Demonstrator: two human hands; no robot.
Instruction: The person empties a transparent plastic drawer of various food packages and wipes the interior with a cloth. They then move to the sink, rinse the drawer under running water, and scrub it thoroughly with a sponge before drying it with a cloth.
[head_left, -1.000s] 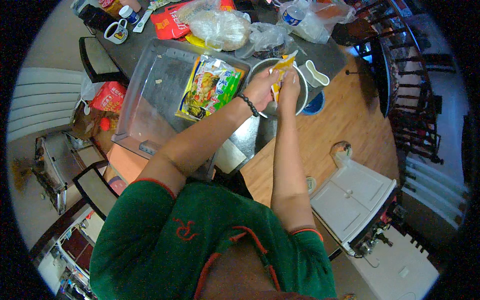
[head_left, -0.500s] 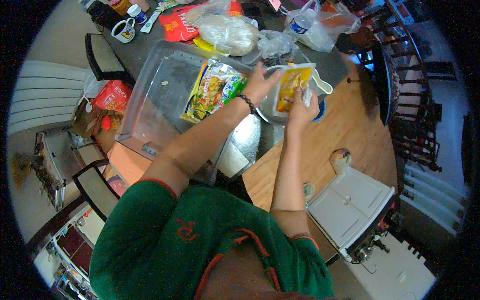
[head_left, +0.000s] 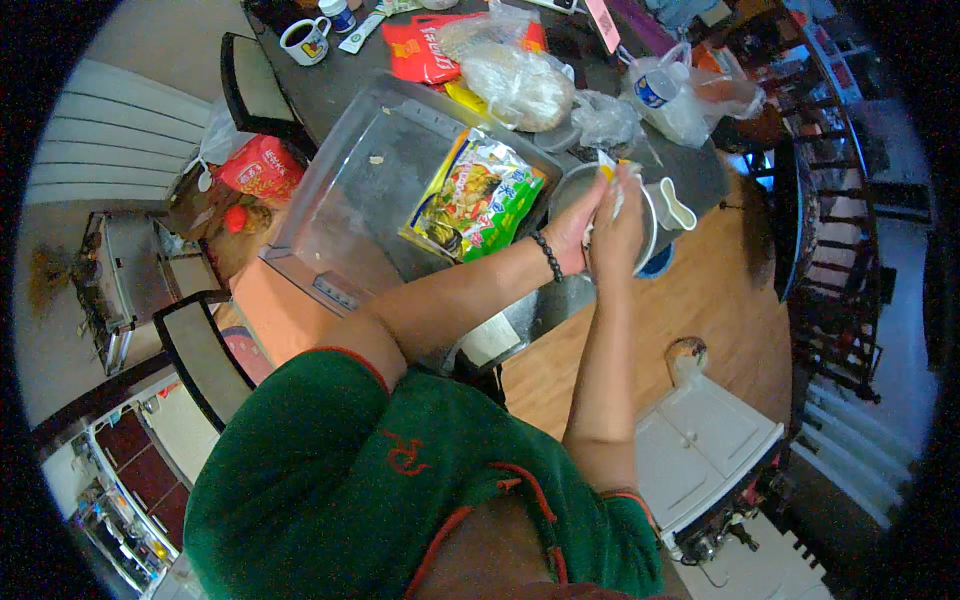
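Observation:
Both my hands meet above a round bowl (head_left: 652, 238). They are closed around a yellow sachet (head_left: 606, 172), of which only a small corner and edge show. My left hand (head_left: 572, 228), with a dark bead bracelet at the wrist, presses it from the left. My right hand (head_left: 618, 222) folds over it from the right and hides most of it. A white spoon-like handle (head_left: 682, 206) sticks out past the bowl's right rim. Left of my hands, a colourful food packet (head_left: 477, 200) lies in a clear plastic bin (head_left: 345, 170).
Beyond the bin lie a red bag (head_left: 418, 52), a clear bag of pale food (head_left: 520, 85) and a crumpled clear bag (head_left: 606, 120). A plastic bag holding a cup (head_left: 660, 88) sits far right. A mug (head_left: 305, 42) of dark liquid stands far left. Chairs flank the table.
The sachet was held flat between my hands with its yellow face showing; now my hands are pressed together over it. The whole view has shifted, moving the scene slightly rightward.

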